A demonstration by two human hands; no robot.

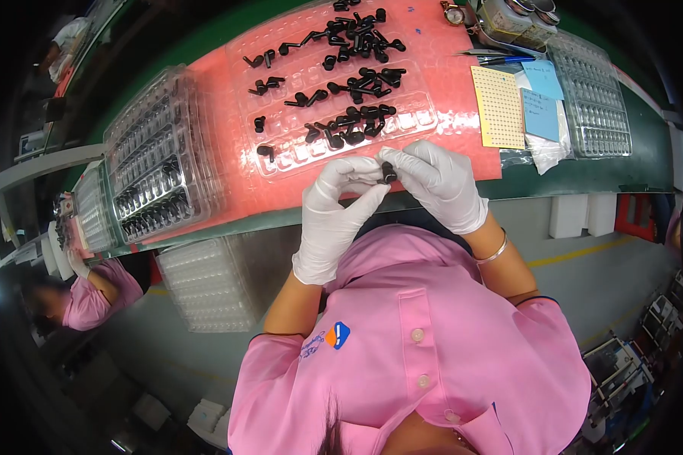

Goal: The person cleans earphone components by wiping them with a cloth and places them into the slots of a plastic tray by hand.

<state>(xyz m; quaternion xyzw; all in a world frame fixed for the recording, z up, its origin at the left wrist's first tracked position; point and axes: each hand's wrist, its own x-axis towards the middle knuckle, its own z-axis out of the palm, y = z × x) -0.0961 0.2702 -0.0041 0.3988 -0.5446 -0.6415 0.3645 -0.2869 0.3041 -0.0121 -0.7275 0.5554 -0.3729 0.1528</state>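
Both my hands wear white gloves and meet just over the near edge of the table. Between the fingertips sits a small black earbud [388, 174]. My left hand [340, 208] pinches it from the left, thumb and fingers closed. My right hand [439, 182] grips it from the other side with curled fingers, partly hiding it. Just beyond them lies a clear plastic tray [292, 157] with black earbuds [351, 130] scattered over it in loose groups. Similar earbuds [357, 34] are heaped toward the tray's far end.
A pink mat [470, 176] covers the table. At left, stacked clear trays [155, 163] hold rows of black earbuds. On the right are a yellow dotted sheet [498, 106], blue notes [540, 114], pens [508, 59], a watch [454, 14] and another tray stack [596, 106]. A co-worker [102, 292] sits at far left.
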